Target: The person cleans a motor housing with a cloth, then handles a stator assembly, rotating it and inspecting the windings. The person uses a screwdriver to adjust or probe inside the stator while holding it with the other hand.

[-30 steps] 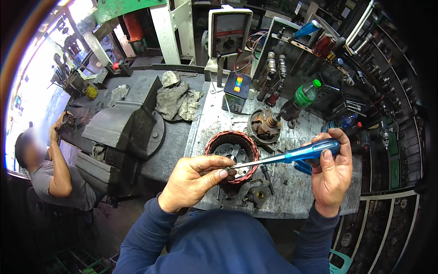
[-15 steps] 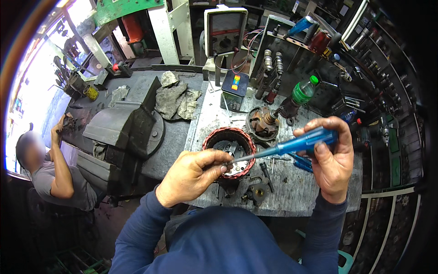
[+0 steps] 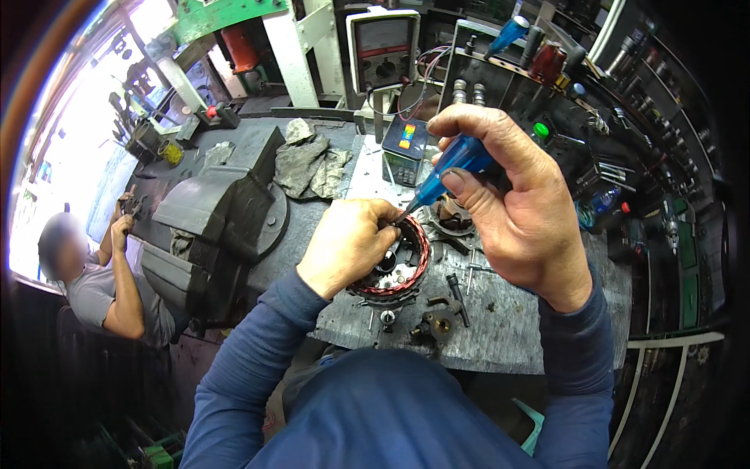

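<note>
My right hand point(image 3: 527, 207) grips a screwdriver point(image 3: 440, 178) by its clear blue handle, the blade slanting down to the left. Its tip meets the pinched thumb and fingers of my left hand point(image 3: 344, 244); whatever small thing they hold there is hidden. Both hands are over a round stator point(image 3: 423, 270) with red windings along its rim, standing on the metal bench. Inside it, metal parts point(image 3: 398, 275) show beside my left fingers. Behind the screwdriver sits a round housing with copper-coloured parts point(image 3: 451, 211), partly covered by my right hand.
A dark bench vise point(image 3: 207, 207) and crumpled rags point(image 3: 308, 164) lie to the left. Nearer me are a cast part with a brass bushing point(image 3: 441, 324) and a dark bolt-like piece point(image 3: 457, 297). An analog multimeter point(image 3: 383, 51) stands behind; a co-worker point(image 3: 117, 289) is at far left.
My right hand has swung left and upward, tilting the screwdriver from nearly level to steep. My left hand has shifted up and right over the stator. The co-worker's hands have moved.
</note>
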Demonstrator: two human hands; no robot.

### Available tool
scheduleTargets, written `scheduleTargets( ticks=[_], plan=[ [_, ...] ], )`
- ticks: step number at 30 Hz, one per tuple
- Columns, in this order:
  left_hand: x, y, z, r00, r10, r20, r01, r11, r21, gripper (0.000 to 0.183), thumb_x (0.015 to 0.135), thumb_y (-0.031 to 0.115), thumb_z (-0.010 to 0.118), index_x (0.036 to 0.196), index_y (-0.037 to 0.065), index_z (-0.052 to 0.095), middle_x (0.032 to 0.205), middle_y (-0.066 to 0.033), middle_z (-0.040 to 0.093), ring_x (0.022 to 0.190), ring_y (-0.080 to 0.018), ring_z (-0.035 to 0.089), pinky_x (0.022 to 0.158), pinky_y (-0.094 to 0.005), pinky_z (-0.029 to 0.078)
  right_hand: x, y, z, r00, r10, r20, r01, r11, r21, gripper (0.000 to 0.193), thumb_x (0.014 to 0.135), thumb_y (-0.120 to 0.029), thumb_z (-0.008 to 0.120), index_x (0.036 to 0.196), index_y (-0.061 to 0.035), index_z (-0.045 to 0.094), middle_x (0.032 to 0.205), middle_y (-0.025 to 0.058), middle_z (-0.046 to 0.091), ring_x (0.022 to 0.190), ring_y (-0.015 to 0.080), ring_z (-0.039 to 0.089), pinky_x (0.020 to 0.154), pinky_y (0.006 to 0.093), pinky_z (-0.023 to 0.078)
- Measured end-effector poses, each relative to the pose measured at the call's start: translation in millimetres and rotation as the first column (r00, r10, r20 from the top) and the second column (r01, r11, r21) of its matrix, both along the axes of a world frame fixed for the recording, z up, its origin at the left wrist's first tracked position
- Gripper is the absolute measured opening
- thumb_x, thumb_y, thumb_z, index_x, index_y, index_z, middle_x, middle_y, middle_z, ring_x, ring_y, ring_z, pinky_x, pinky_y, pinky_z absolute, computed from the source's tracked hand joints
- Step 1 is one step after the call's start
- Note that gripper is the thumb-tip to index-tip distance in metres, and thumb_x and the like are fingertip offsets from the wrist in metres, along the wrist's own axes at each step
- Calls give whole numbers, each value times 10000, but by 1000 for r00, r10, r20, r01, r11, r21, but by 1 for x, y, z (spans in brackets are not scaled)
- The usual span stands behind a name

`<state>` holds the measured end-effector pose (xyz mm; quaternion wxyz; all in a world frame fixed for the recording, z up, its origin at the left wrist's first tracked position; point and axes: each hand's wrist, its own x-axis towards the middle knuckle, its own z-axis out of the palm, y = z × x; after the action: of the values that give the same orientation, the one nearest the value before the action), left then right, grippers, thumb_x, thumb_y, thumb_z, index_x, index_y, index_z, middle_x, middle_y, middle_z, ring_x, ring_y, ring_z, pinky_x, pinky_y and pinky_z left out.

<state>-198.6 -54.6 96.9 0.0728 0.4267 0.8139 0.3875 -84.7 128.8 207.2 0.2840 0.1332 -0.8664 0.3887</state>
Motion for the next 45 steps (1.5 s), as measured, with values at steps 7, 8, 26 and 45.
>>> scheduleTargets(
  ticks=[7,8,26,45],
  plan=[
    [-17,12,10,973,-8,231,77,953,-293,245,947,76,587,1056,-47,769,918,-178,793,801,-262,779,802,-387,619,-14,11,-13,998,59,17,-60,996,65,343,966,15,733,1300,-29,670,1200,104,711,1055,197,710,941,330,568],
    [-22,13,13,930,13,368,117,938,-327,258,959,79,572,1069,-53,764,929,-168,797,804,-244,777,801,-383,621,-15,12,-14,996,80,26,-82,994,66,344,964,14,734,1300,-31,670,1198,105,710,1055,202,712,940,330,567],
    [-5,8,24,78,256,963,-155,958,-242,124,977,126,510,870,102,568,695,-14,546,471,-69,426,401,-231,300,-39,19,-32,940,342,11,-340,930,142,409,872,103,713,1253,-42,673,1129,154,690,1065,368,701,920,419,576],
    [-4,13,12,-198,142,970,-254,948,-190,110,970,143,448,877,135,506,761,-12,556,515,-33,438,398,-166,339,-54,21,-44,912,408,35,-408,897,172,444,899,75,701,1315,-71,649,1130,144,661,1021,354,700,872,424,582]
  ],
)
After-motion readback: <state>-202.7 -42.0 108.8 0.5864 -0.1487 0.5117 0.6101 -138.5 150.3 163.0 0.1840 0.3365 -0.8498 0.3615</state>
